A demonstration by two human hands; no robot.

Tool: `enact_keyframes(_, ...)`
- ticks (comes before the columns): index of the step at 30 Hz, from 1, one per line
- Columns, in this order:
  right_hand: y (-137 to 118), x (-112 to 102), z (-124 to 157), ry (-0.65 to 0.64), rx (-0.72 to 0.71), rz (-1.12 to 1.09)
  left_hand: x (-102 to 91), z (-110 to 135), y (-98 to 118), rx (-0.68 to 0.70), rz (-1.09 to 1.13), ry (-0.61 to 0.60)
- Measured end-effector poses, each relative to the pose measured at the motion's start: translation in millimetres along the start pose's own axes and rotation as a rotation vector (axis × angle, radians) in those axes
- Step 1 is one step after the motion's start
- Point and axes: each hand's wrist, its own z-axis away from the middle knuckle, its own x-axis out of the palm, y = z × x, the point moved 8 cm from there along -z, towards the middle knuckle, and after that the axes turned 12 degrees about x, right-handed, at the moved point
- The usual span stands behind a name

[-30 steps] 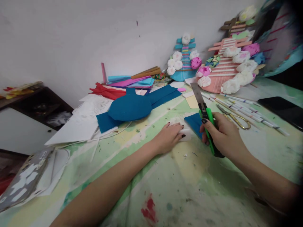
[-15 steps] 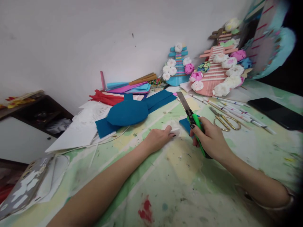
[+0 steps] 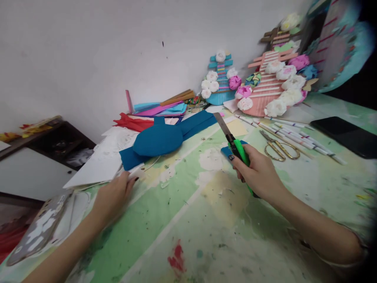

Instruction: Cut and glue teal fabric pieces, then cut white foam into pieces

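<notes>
My right hand (image 3: 259, 175) is closed round a green utility knife (image 3: 235, 147) whose long blade points up and away. Just under the knife lies a small blue foam piece (image 3: 226, 151) on the paint-stained table (image 3: 188, 220). My left hand (image 3: 113, 194) rests at the left, fingers pinching a small white scrap (image 3: 137, 174) beside the white sheets (image 3: 94, 167). A large blue foam cut-out (image 3: 160, 139) lies between and beyond the two hands.
Gold scissors (image 3: 278, 147) and several thin sticks (image 3: 297, 133) lie right of the knife. A black phone (image 3: 347, 135) sits far right. Flower-decorated craft pieces (image 3: 273, 86) and coloured paper (image 3: 159, 106) stand by the wall. A dark shelf (image 3: 50, 143) is at left.
My left hand has drawn the white scrap away from beside the small blue piece, leftward to the white sheets. The right hand keeps the knife in about the same place.
</notes>
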Motion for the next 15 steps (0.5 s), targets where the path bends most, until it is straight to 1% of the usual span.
enact_keyframes(2, 4, 7, 0, -0.069, 0.04, -0.03, -9.6, -3, 5, 0.1, 0.001, 0.077)
enact_keyframes(3, 6, 11, 0, -0.119, 0.062, -0.059, -14.9, -5, 13, 0.153, 0.044, 0.126)
enact_keyframes(4, 8, 15, 0, -0.161, 0.081, -0.094, -19.8, -8, 24, 0.185, 0.108, 0.168)
enact_keyframes(6, 11, 19, -1, -0.189, 0.105, -0.186, -27.8, -11, 58, 0.229, 0.346, 0.215)
enact_keyframes(7, 12, 17, -3, -0.167, 0.115, -0.252, -30.0, -12, 81, 0.257, 0.49, 0.198)
enact_keyframes(8, 14, 13, -5, -0.13, 0.125, -0.328, -32.5, -12, 110, 0.311, 0.625, 0.161)
enact_keyframes(9, 17, 8, -7, -0.082, 0.134, -0.411, -35.7, -10, 145, 0.401, 0.756, 0.102)
enact_keyframes(11, 21, -5, -13, 0.024, 0.137, -0.558, -51.2, 1, 217, 0.661, 0.984, 0.028)
enact_keyframes(12, 22, -13, -15, 0.079, 0.128, -0.613, -58.6, 9, 251, 0.79, 1.068, -0.022)
enact_keyframes(13, 24, -20, -18, 0.128, 0.113, -0.657, -63.7, 16, 280, 0.883, 1.125, -0.075)
enact_keyframes(14, 25, -28, -21, 0.17, 0.099, -0.695, -67.2, 21, 303, 0.936, 1.15, -0.1)
enact_keyframes(15, 26, -34, -23, 0.205, 0.086, -0.725, -69.6, 26, 322, 0.984, 1.136, -0.1)
